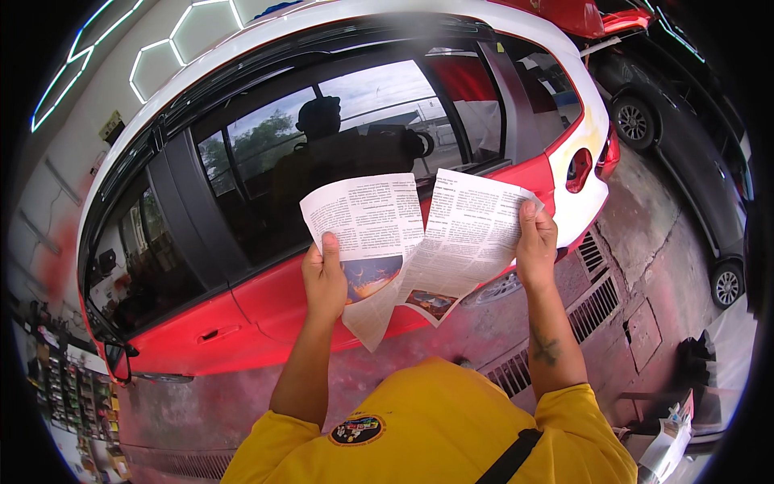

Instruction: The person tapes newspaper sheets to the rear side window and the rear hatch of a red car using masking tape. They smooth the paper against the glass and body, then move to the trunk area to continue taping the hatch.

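Red-and-white car (266, 298), yellow shirt (435, 419), white black-printed pages (369, 222)

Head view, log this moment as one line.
left hand: holds newspaper at left | right hand: holds newspaper at right | red-and-white car: beyond newspaper

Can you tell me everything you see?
Printed paper: two parts, mostly white, between the hands
Car: one, red and white, straight ahead
Second car: one, dark grey, right side
Floor: one, grey with reddish stains, below
Floor grates: several, dark, mostly right
Lights: several, white, upper left
Shelves: several, mixed colours, lower left
Shirt: one, yellow, bottom centre
Strap: one, black, on the shirt
Left hand: one, bare, holding paper's left part
Right hand: one, bare, holding paper's right part
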`<state>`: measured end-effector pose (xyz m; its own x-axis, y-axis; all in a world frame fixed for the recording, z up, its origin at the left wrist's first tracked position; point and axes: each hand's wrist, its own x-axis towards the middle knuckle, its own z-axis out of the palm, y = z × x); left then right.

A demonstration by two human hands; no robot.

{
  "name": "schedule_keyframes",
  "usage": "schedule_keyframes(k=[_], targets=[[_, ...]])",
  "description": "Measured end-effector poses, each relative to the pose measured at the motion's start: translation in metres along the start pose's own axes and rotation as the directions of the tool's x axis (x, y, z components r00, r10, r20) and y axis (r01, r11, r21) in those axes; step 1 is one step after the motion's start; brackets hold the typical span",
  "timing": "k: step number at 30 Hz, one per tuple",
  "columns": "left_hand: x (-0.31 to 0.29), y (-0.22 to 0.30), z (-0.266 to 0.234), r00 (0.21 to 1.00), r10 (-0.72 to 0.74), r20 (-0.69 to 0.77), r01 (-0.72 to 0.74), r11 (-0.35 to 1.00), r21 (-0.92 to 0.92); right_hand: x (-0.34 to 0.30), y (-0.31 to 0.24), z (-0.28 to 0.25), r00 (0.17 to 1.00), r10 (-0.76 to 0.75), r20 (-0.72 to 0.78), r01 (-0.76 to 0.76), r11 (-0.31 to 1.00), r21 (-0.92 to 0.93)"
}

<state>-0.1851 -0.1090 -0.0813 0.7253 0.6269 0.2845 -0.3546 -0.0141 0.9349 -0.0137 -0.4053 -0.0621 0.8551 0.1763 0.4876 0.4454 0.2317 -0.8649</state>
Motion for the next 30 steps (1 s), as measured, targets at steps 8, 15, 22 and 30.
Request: schedule_keyframes(k=[8, 15, 22, 30], targets=[[0.009, 0.003, 0.002, 0.998, 0.016, -0.055, -0.019, 0.998, -0.055, 0.051, -0.045, 0.000, 0.988, 0.129, 0.079, -0.135, 0.989, 0.066], [0.029, 0.023, -0.003, 0.978, -0.194, 0.080, 0.209, 0.940, -0.269, -0.013, -0.021, 0.016, 0.901, 0.319, 0.295, -0.322, 0.946, -0.040], [-0.029, -0.005, -0.013, 0.939, -0.287, 0.187, 0.330, 0.905, -0.270, -0.004, -0.005, 0.009, 0.939, 0.273, 0.209, -0.302, 0.945, 0.126], [-0.010, 0.005, 0.011, 0.998, -0.045, 0.052, 0.049, 0.995, -0.085, -0.007, -0.012, 0.012, 0.994, 0.106, 0.021, -0.104, 0.992, -0.072]])
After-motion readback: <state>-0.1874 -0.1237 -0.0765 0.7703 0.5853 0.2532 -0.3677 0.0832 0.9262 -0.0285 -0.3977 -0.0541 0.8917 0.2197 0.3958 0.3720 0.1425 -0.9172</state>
